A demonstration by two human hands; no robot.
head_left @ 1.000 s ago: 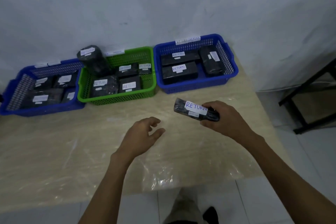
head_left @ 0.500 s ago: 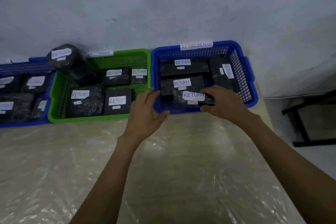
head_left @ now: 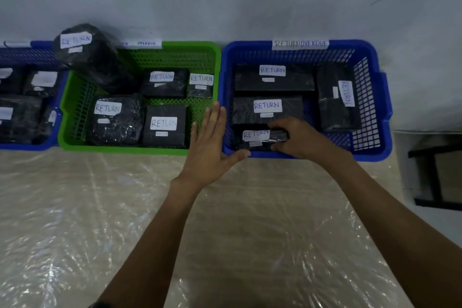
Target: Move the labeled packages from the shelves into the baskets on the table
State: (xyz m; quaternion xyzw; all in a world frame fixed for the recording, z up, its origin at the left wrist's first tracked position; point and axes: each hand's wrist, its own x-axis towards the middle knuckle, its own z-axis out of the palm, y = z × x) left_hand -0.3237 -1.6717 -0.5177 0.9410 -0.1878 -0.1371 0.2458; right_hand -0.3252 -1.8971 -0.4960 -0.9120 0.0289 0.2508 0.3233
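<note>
A small black package with a white RETURN label (head_left: 260,137) lies low in the front left corner of the right blue basket (head_left: 377,97). My right hand (head_left: 297,139) is closed around its right end. My left hand (head_left: 210,147) is flat with fingers spread, pressed against the outside of that basket's front left corner. Three other black RETURN packages lie in the same basket: one at the back (head_left: 273,77), one in the middle (head_left: 266,109), one along the right side (head_left: 337,97).
A green basket (head_left: 75,97) in the middle holds several black RETURN packages, one bulky one (head_left: 87,55) leaning on its back left rim. Another blue basket (head_left: 30,57) with packages sits at far left. Plastic sheeting covers the table (head_left: 125,220). A dark stand (head_left: 435,175) is at right.
My right hand has carried the package from above the table down into the right blue basket. My left hand moved forward to the basket's corner. The camera has come closer to the baskets.
</note>
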